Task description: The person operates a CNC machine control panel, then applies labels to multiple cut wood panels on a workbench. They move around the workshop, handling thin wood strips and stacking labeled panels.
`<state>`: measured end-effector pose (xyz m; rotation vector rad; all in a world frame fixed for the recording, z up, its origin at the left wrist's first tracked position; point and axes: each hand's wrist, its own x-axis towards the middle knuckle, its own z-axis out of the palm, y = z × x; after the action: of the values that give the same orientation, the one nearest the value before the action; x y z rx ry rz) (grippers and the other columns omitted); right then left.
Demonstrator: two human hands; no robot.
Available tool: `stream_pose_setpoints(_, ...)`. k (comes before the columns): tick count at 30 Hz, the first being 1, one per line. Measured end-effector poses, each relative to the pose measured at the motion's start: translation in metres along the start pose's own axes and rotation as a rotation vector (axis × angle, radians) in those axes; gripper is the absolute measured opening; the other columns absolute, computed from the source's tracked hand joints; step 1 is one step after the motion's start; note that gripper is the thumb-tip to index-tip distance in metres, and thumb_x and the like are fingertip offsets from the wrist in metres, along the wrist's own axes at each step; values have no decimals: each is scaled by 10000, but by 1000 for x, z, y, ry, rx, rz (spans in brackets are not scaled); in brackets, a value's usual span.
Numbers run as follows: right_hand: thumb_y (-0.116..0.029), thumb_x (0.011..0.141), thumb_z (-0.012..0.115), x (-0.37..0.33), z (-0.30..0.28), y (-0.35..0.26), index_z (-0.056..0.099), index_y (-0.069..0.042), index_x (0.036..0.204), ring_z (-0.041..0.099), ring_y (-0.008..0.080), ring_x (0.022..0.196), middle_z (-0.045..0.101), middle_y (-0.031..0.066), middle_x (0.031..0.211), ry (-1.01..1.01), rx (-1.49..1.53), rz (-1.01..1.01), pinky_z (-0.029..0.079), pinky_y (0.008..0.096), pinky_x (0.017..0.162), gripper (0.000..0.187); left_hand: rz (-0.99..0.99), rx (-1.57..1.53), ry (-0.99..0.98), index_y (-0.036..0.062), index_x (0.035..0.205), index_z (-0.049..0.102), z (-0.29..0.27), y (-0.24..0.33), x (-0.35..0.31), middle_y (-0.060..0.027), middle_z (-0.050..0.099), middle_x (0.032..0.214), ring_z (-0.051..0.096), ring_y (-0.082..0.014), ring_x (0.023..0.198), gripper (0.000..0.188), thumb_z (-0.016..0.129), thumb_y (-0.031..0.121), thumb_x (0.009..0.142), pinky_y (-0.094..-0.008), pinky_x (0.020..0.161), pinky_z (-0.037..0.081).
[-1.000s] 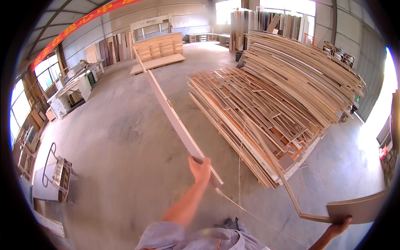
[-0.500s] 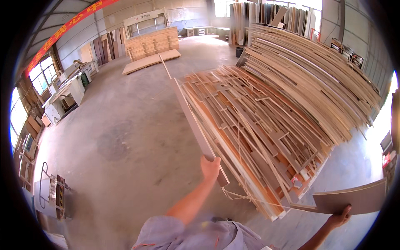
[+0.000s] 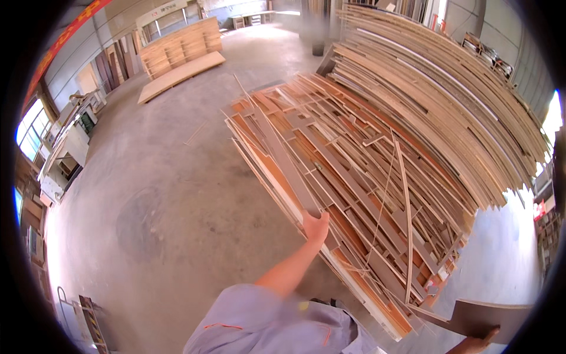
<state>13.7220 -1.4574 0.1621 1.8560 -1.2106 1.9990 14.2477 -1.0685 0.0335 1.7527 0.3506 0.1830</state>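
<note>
I saw the board stack (image 3: pixel 448 112) rising at the right, with the lower offcut pile (image 3: pixel 354 194) lying in front of it on the concrete floor (image 3: pixel 159 212). My left hand (image 3: pixel 315 227) gripped a long strip (image 3: pixel 283 159) lying along the pile's near edge. My right hand (image 3: pixel 474 343) held a dark panel (image 3: pixel 492 318) low right, clear of the pile.

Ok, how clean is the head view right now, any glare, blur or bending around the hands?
Head view: fisheye bends the stacked long pale boards toward the rim; blown-out glare at the left windows and right edge; the grey sleeve looks motion-smeared; the left hand on the long brown strip is fairly sharp; the right hand is cropped.
</note>
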Motion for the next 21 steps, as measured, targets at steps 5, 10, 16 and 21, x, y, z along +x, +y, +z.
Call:
stream_pose_setpoints(5,-296,811,644,6,35,-19,642,-13,997,615,230,778,631,91,881,3,49,90,505,328,701,339,0,-12,-46,-73,1020,442,65,8,101,-222,555,889,558,-361,849,474,629,240,718,-438,761,441)
stream_pose_setpoints(10,-281,847,576,-8,118,-166,615,-9,1068,602,188,885,629,103,957,71,673,567,486,299,778,352,-80,11,-69,-99,1194,392,117,-2,179,-263,545,1038,554,-373,951,606,622,251,756,-446,805,442)
stream_pose_setpoints(16,-330,858,595,2,177,-243,577,-9,1159,552,240,1040,601,135,1123,19,785,611,422,373,916,440,-213,168,-273,-86,1330,323,183,-47,315,-318,438,1262,467,-411,1167,808,611,453,802,-433,973,397)
stream_pose_setpoints(21,-329,859,630,-53,249,-351,536,-2,1228,461,290,1163,521,139,1259,215,865,828,305,436,1036,502,-346,413,-696,-75,1340,359,183,-133,398,-296,368,1361,408,-411,1236,828,557,534,816,-431,1025,360)
